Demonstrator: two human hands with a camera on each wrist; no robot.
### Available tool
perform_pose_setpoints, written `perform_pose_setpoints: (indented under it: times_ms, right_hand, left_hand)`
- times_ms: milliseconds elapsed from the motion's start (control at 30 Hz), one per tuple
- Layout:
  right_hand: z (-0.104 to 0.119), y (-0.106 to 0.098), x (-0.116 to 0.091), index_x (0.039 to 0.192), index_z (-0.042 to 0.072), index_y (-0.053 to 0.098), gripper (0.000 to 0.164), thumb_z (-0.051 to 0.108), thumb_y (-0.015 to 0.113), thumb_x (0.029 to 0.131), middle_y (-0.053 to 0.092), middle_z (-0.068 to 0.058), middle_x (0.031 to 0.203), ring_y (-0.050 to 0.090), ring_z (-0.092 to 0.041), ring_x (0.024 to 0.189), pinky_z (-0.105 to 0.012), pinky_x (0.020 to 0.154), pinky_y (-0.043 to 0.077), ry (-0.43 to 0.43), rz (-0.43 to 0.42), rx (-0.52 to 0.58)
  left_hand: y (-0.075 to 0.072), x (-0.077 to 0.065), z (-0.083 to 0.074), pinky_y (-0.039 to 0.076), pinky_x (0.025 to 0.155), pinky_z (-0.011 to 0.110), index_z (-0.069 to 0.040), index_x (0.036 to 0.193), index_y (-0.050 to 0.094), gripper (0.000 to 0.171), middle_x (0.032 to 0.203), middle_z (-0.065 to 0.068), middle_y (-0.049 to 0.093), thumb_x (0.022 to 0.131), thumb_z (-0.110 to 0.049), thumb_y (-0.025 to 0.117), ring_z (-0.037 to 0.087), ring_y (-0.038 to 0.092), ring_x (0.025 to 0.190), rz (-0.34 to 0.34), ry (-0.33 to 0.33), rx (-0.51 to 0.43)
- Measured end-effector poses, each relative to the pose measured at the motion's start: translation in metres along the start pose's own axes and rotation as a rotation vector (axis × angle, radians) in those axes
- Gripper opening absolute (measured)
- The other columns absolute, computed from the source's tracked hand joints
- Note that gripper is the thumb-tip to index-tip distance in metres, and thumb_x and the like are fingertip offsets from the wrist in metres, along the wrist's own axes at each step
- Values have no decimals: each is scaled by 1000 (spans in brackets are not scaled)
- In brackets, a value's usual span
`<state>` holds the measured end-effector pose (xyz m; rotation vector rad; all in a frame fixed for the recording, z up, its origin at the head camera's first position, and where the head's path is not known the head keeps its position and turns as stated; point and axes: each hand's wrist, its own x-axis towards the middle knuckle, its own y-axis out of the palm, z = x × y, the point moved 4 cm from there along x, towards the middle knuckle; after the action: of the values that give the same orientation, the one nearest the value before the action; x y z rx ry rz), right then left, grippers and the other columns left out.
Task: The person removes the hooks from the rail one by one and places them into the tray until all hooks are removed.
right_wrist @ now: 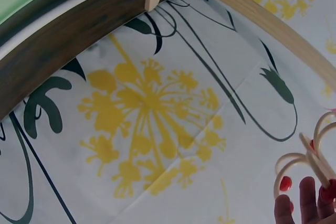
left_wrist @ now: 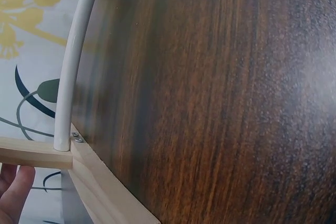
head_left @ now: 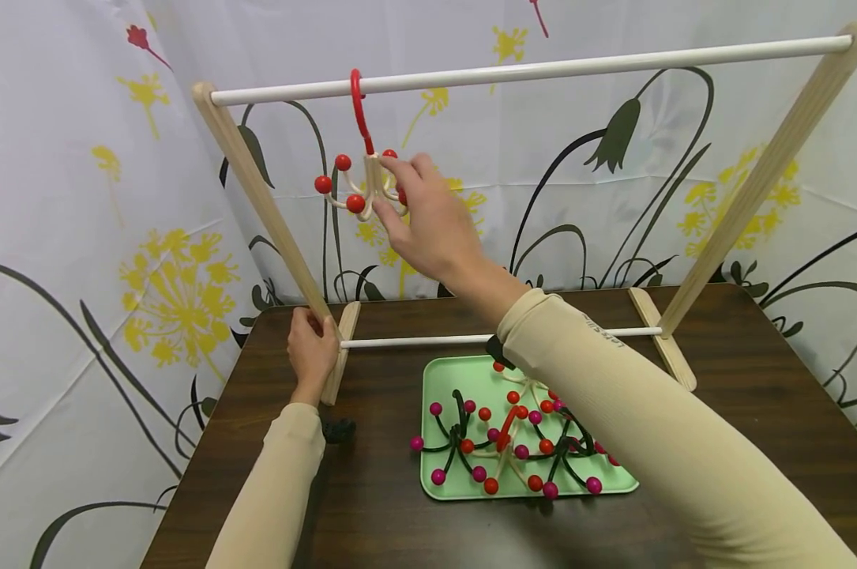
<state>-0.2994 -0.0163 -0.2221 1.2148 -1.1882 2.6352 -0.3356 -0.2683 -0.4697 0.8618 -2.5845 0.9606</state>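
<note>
A cream hook hanger (head_left: 373, 178) with red ball tips hangs by its red hook (head_left: 358, 103) over the rack's white top bar (head_left: 471, 77). My right hand (head_left: 435, 217) touches its stem from the right, thumb and index finger apart and a red ball showing between them. In the right wrist view, fairly straight fingertips (right_wrist: 308, 198) show beside the hanger's curved arms (right_wrist: 294, 163); the thumb is out of sight. At the left end of the rack, my left hand (head_left: 310, 352) holds the foot of the wooden post (head_left: 272, 217), its fingertips (left_wrist: 18, 190) against the wood.
A green tray (head_left: 442, 379) on the dark wooden table (head_left: 371, 506) carries several more hangers, cream with red balls and black with magenta balls (head_left: 438, 476). My right forearm covers part of it. A lower white bar (head_left: 421, 341) joins the rack's feet. A flowered curtain (head_left: 73, 197) hangs behind.
</note>
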Motion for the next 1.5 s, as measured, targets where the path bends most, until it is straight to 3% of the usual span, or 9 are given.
perform_pose_setpoints:
  times_ms: [233, 433, 567, 867, 1067, 1200, 1333, 1500]
  right_hand:
    - [-20, -17, 4, 135, 15, 58, 46, 38, 61, 96, 57, -3, 96, 49, -15, 77, -30, 63, 40, 259, -110, 2]
    - [-44, -34, 7, 119, 19, 71, 32, 39, 62, 94, 58, 0, 87, 47, -15, 76, -27, 59, 33, 341, -134, -21]
    - [-56, -47, 8, 109, 18, 74, 26, 36, 63, 94, 58, 1, 87, 49, -13, 75, -25, 60, 34, 349, -129, -26]
    - [-58, -62, 11, 110, 12, 71, 23, 27, 63, 95, 70, 2, 99, 60, -9, 81, -22, 70, 44, 342, -97, 76]
    - [-52, -78, 13, 121, 11, 67, 27, 20, 62, 96, 69, -1, 101, 61, -10, 80, -23, 71, 47, 259, -45, 141]
    - [-51, -85, 9, 121, 9, 67, 27, 16, 61, 95, 69, -4, 99, 63, -12, 78, -26, 69, 48, 180, -3, 203]
    - [-56, -78, -3, 117, 5, 67, 25, 15, 62, 94, 70, -6, 99, 66, -16, 76, -29, 65, 49, 164, 103, 240]
    - [-70, -50, -26, 107, 5, 69, 21, 18, 64, 91, 71, -6, 92, 66, -17, 76, -30, 63, 48, 222, 269, 184]
  left_hand:
    - [2, 1, 2, 42, 76, 55, -4, 104, 52, 19, 95, 15, 57, 95, -20, 59, 36, 57, 84, -1, -3, 0]
    - [4, 2, 3, 42, 76, 55, -5, 105, 53, 19, 94, 15, 58, 95, -19, 59, 35, 58, 85, -3, -2, -6]
    - [5, 2, 3, 42, 76, 55, -5, 105, 52, 19, 94, 15, 58, 95, -20, 59, 35, 58, 85, 3, -3, -2]
    - [4, 4, 2, 41, 78, 55, -4, 104, 52, 19, 95, 15, 58, 95, -19, 59, 36, 57, 86, -2, -3, 4]
    - [6, 2, 2, 41, 77, 55, -4, 104, 52, 20, 93, 15, 58, 94, -19, 59, 36, 57, 85, 8, -2, 1]
    - [6, 1, 2, 41, 76, 55, -4, 104, 52, 19, 92, 15, 58, 94, -19, 60, 36, 57, 84, 0, 5, -3]
    - [5, 2, 3, 41, 76, 55, -4, 103, 52, 19, 92, 15, 58, 94, -18, 60, 36, 57, 84, -8, 6, -4]
    - [4, 3, 6, 41, 77, 54, -4, 103, 52, 19, 92, 15, 59, 94, -18, 60, 35, 58, 85, -12, -7, 0]
